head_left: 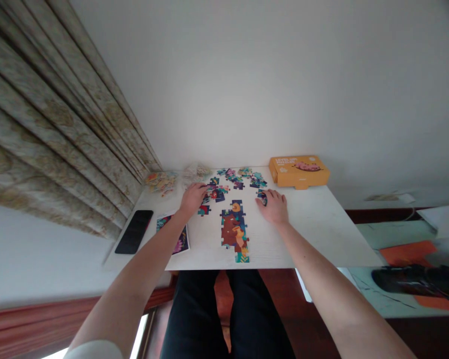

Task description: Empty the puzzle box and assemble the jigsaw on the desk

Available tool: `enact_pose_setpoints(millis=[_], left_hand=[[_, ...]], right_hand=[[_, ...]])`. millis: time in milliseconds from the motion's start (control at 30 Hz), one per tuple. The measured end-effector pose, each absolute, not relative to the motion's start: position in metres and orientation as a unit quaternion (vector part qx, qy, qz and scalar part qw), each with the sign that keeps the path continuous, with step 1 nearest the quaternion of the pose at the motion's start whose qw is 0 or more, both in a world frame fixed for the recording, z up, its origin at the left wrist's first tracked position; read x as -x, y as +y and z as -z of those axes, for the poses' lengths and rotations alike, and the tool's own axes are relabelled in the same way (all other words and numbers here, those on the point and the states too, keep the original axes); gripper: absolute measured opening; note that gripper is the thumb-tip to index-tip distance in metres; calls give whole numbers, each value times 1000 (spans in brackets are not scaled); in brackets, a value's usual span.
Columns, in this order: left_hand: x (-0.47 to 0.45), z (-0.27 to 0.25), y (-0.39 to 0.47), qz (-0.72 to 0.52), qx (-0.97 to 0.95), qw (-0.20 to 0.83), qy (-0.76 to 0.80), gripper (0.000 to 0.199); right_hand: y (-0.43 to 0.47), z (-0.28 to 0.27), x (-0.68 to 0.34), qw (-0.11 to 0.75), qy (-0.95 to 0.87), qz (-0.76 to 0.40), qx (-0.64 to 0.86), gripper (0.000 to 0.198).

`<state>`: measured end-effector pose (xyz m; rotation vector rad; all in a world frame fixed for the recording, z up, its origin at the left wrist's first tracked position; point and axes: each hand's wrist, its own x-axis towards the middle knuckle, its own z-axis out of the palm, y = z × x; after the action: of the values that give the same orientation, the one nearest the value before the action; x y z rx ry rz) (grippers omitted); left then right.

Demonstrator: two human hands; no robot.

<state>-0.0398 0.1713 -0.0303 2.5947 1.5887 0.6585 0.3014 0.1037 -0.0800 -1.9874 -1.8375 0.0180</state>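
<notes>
On the white table, my left hand (193, 198) reaches to the loose puzzle pieces (220, 195) left of centre, its fingers curled down over a dark piece at their tips. Between the thumb and fingers of my right hand (276, 207) is a small dark puzzle piece (262, 195), partly covered by the fingers. A joined section of puzzle (232, 229) lies between my forearms, showing a brown bear and an orange animal. One separate piece (204, 210) with red and teal sits just below my left fingers. More loose pieces (259, 180) are scattered toward the wall.
A yellow puzzle box (299, 171) stands at the back right against the wall. A black phone (134, 232) and a picture card (181, 242), partly under my left forearm, lie at left. Bagged pieces (160, 182) sit by the curtain (60, 109).
</notes>
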Motion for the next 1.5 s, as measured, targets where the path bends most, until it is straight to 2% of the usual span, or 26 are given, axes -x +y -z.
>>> enact_pose_setpoints(millis=[133, 433, 567, 700, 767, 900, 1000, 1133, 1200, 1300, 1500], left_hand=[[53, 35, 142, -275, -797, -4, 537, 33], [44, 76, 86, -215, -767, 26, 604, 42], [35, 77, 74, -205, -764, 4, 611, 35], [25, 68, 71, -190, -764, -15, 616, 26], [22, 64, 70, -187, -765, -14, 617, 22], [21, 60, 68, -182, -762, -11, 621, 17], [20, 58, 67, -178, -757, -13, 629, 15], [19, 57, 68, -178, -751, -5, 635, 15], [19, 57, 69, -178, -749, 1, 638, 14], [18, 56, 69, -180, -748, 10, 639, 16], [18, 50, 64, -201, -745, 5, 636, 24]], right_hand=[[104, 83, -303, 230, -666, -4, 710, 45], [107, 89, -310, 275, -662, 10, 697, 40], [100, 80, -307, 306, -673, 21, 673, 34], [106, 62, -260, 329, -726, -12, 604, 32], [116, 53, -222, 307, -771, -57, 555, 35], [137, 43, -159, 194, -812, -108, 540, 52], [150, 42, -141, 128, -801, -124, 572, 52], [166, 40, -142, 108, -778, -134, 604, 49], [172, 38, -147, 121, -777, -130, 603, 51], [168, 35, -158, 192, -783, -122, 579, 54], [103, 41, -184, 312, -786, -100, 524, 42]])
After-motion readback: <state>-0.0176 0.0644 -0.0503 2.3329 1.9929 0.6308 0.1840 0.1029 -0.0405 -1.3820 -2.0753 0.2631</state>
